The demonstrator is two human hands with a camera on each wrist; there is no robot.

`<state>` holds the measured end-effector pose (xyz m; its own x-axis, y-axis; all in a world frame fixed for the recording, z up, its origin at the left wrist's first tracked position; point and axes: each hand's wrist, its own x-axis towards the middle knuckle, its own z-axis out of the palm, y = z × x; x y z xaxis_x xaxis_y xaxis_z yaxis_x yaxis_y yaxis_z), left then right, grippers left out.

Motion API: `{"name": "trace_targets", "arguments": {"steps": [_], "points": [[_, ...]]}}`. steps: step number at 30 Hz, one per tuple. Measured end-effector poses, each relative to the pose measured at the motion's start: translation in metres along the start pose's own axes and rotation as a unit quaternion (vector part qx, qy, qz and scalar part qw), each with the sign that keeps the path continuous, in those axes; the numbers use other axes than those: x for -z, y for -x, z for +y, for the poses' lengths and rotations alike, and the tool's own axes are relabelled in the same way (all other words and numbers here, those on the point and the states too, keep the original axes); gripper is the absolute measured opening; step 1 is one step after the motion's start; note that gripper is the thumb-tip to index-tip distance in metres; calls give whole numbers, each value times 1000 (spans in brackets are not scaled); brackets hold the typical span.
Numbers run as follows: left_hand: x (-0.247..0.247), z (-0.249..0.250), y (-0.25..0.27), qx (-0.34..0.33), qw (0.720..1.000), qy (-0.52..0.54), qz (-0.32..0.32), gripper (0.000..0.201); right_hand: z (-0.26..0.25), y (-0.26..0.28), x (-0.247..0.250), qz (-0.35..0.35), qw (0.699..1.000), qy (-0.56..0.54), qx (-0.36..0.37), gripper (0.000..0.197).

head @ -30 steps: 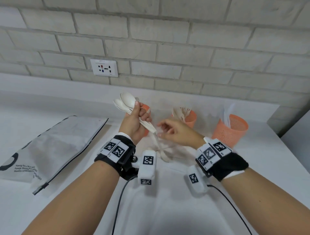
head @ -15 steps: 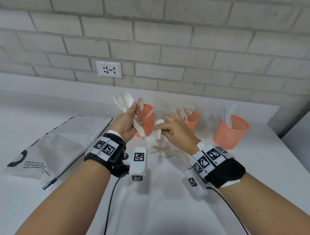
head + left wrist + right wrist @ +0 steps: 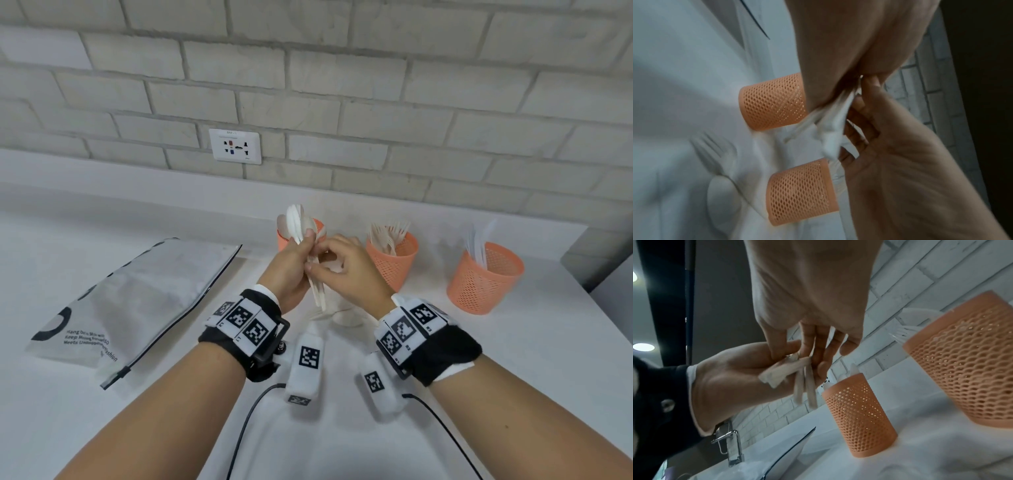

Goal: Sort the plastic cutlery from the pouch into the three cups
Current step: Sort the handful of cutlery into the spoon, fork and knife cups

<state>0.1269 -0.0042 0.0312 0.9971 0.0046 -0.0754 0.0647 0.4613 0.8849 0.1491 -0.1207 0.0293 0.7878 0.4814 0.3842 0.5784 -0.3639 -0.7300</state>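
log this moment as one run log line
left hand: grips spoon bundle | right hand: pinches handles at the bundle | middle cup: forks | right cup: knives | pouch: flat on counter

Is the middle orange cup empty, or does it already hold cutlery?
Not empty. The middle cup stands upright with a bunch of white forks in it, tines up above the rim. How many cannot be told.

A kitchen-style counter area is showing: a white countertop (image 3: 513, 359) is running below a white brick wall (image 3: 342, 85), a wall socket (image 3: 235, 146) sitting above it, a chrome faucet (image 3: 729, 446) standing beside it.
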Motion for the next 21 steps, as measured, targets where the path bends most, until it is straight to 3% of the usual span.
{"name": "trace_targets", "arguments": {"steps": [5, 9, 11, 14, 16, 19, 21], "points": [[-8, 3, 6, 0, 987, -160, -17, 33, -5, -10, 4, -48, 993, -59, -94, 35], [-8, 16, 3, 13, 957, -288, -38, 41, -5, -16, 1, -29, 977, -164, -131, 70], [0, 25, -4, -9, 947, -322, -4, 43, 2, -24, 2, 8, 962, -216, -165, 75], [24, 34, -20, -105, 916, -368, 122, 47, 13, -45, 13, 73, 956, -214, -188, 34], [41, 33, -31, -122, 883, -420, 169, 69, 14, -58, 17, 96, 951, -231, -181, 14], [50, 24, -48, -76, 845, -506, 155, 115, 10, -80, 12, 114, 936, -297, -152, 9], [49, 18, -56, -59, 851, -505, 134, 127, 7, -94, 2, 118, 929, -325, -135, 10]]}}
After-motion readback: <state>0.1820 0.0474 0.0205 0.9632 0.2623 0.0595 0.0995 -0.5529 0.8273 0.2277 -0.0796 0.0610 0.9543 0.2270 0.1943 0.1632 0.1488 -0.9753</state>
